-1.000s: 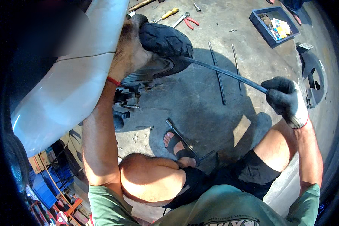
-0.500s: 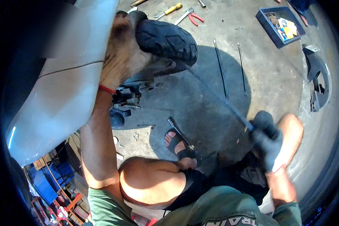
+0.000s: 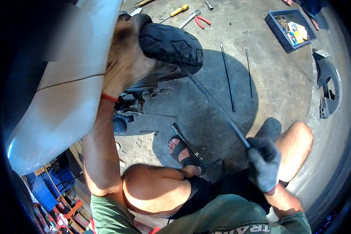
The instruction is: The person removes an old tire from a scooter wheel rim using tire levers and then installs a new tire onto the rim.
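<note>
My left hand (image 3: 126,54), in a soiled tan glove with a red cuff, grips the black knobbly tyre (image 3: 172,45) beside a white body panel (image 3: 62,105). Its fingertips are partly hidden. My right hand (image 3: 263,160), in a black-and-white glove, is closed round a long metal bar (image 3: 214,103); the bar's far end meets the lower edge of the tyre at the rim. Dark mechanical parts (image 3: 128,105) show under the wheel. Two loose bars (image 3: 228,78) lie on the concrete right of the wheel, and a socket wrench (image 3: 189,146) lies by my sandalled foot.
Pliers (image 3: 202,20), a yellow-handled screwdriver (image 3: 179,10) and other tools lie at the top. A grey crate (image 3: 284,39) holds small items; a black bracket (image 3: 329,91) lies below it. Another person's foot (image 3: 314,23) shows at top right. Blue and red clutter (image 3: 45,191) fills the lower left.
My right hand has swung down and toward the left, carrying the bar's near end with it, so the bar slopes more steeply. My left hand remains on the tyre.
</note>
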Tool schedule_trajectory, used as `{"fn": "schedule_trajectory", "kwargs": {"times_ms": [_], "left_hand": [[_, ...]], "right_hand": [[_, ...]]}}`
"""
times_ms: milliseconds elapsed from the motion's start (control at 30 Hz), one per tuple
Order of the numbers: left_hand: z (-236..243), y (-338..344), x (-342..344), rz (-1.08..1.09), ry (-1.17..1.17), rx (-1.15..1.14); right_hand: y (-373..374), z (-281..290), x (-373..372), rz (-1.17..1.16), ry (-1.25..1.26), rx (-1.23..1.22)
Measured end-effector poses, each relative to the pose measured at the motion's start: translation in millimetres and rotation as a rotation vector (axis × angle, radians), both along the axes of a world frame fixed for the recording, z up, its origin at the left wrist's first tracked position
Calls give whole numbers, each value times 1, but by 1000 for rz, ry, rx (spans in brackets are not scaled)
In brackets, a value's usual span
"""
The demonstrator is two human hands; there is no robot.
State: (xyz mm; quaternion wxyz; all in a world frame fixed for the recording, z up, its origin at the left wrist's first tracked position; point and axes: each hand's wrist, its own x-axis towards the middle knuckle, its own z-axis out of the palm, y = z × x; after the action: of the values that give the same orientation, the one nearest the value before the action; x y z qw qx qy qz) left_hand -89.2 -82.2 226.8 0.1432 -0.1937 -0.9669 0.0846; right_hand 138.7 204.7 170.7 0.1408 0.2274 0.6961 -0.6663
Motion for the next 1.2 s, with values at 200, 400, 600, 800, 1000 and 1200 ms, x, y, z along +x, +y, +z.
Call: {"fn": "schedule_trajectory", "kwargs": {"times_ms": [200,400,600,800,1000,1200], "left_hand": [[-10,14,-1,56,-64,9],[-3,10,-3,115,-80,-30],[18,7,9,157,-117,-76],[3,20,-2,50,-108,-50],[8,11,-3,66,-102,-112],[1,5,7,71,34,-108]], "right_hand": [[43,7,-47,29,-64,-42],[92,35,-150,340,-120,30],[55,17,-92,208,-147,-142],[50,-3,-49,82,-69,-66],[91,35,-158,360,-137,46],[48,-14,-52,113,-115,-172]]}}
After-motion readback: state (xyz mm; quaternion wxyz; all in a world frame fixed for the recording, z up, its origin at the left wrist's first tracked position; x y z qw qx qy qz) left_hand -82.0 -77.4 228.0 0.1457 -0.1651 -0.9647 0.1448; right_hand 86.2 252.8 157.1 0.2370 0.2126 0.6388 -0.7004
